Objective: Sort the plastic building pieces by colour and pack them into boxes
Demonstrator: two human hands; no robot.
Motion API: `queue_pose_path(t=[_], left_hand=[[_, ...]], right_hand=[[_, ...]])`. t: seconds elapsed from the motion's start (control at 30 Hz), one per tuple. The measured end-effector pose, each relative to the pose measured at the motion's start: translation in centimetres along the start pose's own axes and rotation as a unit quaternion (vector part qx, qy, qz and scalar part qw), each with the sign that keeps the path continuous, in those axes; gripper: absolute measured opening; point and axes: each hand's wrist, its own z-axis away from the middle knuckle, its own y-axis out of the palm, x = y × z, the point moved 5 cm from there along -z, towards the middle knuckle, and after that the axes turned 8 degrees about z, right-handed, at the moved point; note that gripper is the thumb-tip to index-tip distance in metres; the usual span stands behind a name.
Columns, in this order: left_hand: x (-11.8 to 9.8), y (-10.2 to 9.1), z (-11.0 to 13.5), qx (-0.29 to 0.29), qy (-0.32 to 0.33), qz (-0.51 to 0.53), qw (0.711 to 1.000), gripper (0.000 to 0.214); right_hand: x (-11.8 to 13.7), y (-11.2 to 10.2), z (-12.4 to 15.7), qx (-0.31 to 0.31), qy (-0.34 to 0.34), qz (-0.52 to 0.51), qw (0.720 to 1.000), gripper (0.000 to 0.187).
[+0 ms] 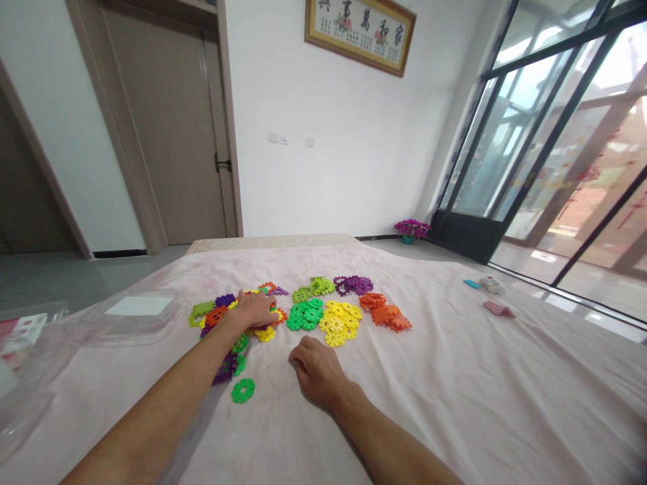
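Note:
My left hand [257, 310] lies over a mixed heap of plastic snowflake building discs, its fingers apart and touching the pieces; the fingertips are partly lost among them. The heap holds purple, orange, yellow and green discs, with a loose green disc [243, 391] lying nearer to me. My right hand [317, 369] rests curled on the cloth, with nothing showing in it. Just beyond it are single-colour piles: green discs [304, 314], yellow discs [340, 322], orange discs [389, 315], purple discs [354, 285] and lime-green discs [314, 288].
A pale pink cloth [455, 404] with creases covers the table. Clear plastic boxes [139, 313] stand at the left. Toward the right lie a blue item [472, 284], a small white box [492, 285] and a pink piece [499, 309].

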Motion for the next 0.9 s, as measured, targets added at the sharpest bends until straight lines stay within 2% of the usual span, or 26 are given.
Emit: queue_pose_path(t=[0.1,0.23,0.33,0.47,0.7,0.8,0.9], left_hand=[[0.1,-1.1,-0.4,-0.001,-0.009,0.002,1.000,0.048],[-0.6,-1.6,-1.1,-0.032,0.006,0.008,0.999,0.049],[-1.1,-1.0,-1.4,-0.041,0.019,0.015,0.999,0.050],[-1.1,0.2,-0.8,-0.021,0.022,0.015,0.999,0.047],[-0.3,-0.5,3.1,-0.036,0.042,0.017,0.998,0.035],[0.6,-1.4,5.6,-0.070,0.039,0.029,0.996,0.038],[2.3,-2.2,8.3,-0.123,0.009,0.036,0.992,0.044]], right_hand=[[0.1,-0.1,0.0,0.002,-0.002,-0.003,1.000,0.014],[0.3,-0.3,-0.1,0.008,0.003,-0.005,1.000,0.015],[0.3,-0.4,0.0,0.005,0.003,-0.003,1.000,0.015],[0.1,-0.4,0.0,-0.002,0.002,0.004,1.000,0.014],[-0.2,-0.5,-0.1,0.008,0.007,0.001,1.000,0.015],[-0.5,-0.5,0.0,0.009,0.004,-0.002,1.000,0.015],[-0.8,-0.7,0.1,0.006,0.003,-0.004,1.000,0.016]])
